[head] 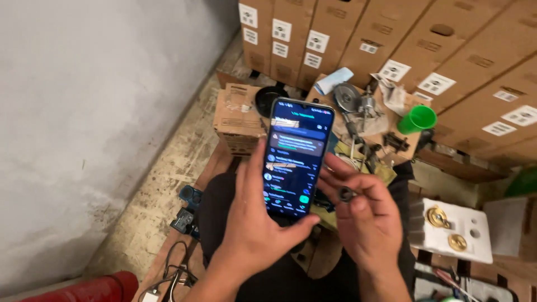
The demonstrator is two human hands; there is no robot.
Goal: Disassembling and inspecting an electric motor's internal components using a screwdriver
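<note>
Black and glossy, the smartphone shows a lit dark screen with rows of small text and green marks. It stands nearly upright, long axis running from the palm up toward the stacked cardboard boxes, top tilted slightly right. The left hand has its grip wrapped around the phone's lower half. The right hand pinches a small dark ring between fingertips, just beside the phone.

Bare forearms, no sleeves; dark trousers (black, seemingly) over the legs.
</note>
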